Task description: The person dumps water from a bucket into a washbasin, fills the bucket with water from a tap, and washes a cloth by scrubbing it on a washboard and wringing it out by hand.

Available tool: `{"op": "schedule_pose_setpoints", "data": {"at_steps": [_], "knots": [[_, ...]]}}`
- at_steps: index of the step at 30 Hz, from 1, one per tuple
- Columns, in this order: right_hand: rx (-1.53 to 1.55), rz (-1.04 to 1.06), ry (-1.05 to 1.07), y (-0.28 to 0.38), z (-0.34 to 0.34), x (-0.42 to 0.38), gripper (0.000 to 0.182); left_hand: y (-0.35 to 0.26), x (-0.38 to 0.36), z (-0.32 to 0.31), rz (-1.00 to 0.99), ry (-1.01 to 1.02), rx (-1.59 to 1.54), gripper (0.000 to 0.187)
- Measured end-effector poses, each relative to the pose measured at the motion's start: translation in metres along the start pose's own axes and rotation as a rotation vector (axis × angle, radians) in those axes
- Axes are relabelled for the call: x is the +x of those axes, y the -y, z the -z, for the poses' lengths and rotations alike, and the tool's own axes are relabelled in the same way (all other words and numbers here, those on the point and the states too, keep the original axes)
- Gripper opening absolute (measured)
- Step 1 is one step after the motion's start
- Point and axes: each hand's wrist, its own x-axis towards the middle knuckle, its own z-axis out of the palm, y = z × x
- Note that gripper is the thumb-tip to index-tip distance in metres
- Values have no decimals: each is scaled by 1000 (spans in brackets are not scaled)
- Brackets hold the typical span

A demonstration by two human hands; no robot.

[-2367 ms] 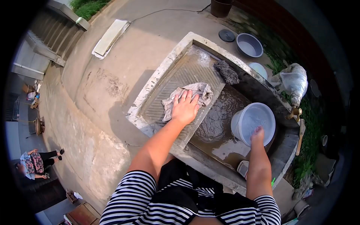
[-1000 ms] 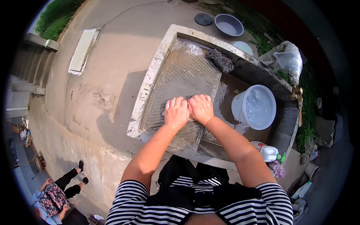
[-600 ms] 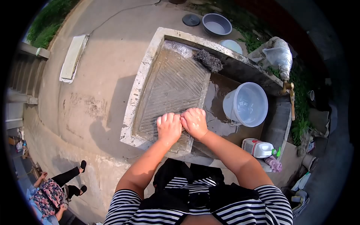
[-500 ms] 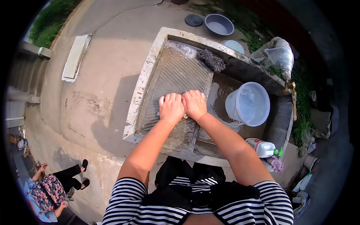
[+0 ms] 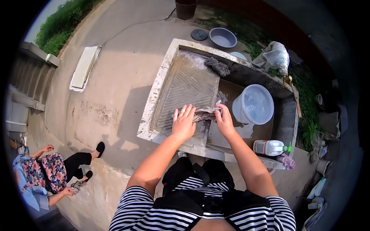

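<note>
A wet greyish-brown cloth (image 5: pixel 205 114) lies bunched on the ridged washboard slab (image 5: pixel 187 82) of a concrete sink (image 5: pixel 148 115). My left hand (image 5: pixel 184 123) is spread open, palm down, over the slab, with its thumb side against the cloth's left end. At the other end, my right hand (image 5: pixel 224 121) pinches the cloth between thumb and fingers, near the slab's edge over the basin side. Right of that hand, a white bucket (image 5: pixel 241 106) holding water stands in the basin.
A dark scrubbing mesh (image 5: pixel 217 66) sits at the slab's far edge. The wrapped pipe's brass tap (image 5: pixel 287 81) overhangs the right wall. A white detergent bottle (image 5: pixel 271 147) and purple cloth (image 5: pixel 286 161) rest at the near right corner. Another person (image 5: pixel 46 171) is at lower left.
My hands were together, pressing down on the slab; now they are apart with the cloth showing between them. My right hand has moved right. The other person's legs have shifted, and the view has tilted slightly.
</note>
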Motion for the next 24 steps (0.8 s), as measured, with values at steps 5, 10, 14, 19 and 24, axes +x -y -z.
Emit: {"op": "schedule_pose_setpoints", "data": {"at_steps": [5,10,14,19,24], "knots": [[954,-184,35,86,41,-9,19,-57,23,12,7,-90,-241,69],[1203,-294,-280,64,75,-24,27,-102,40,2,93,-238,-1004,50],[1204,-562,-348,27,63,-41,32,-174,25,15,229,-188,-1540,48],[1677,-871,162,37,108,-59,59,-201,23,2,190,-23,-1775,47],[1764,-816,163,6,134,-66,58,-182,12,-37,175,30,-1421,53]]}}
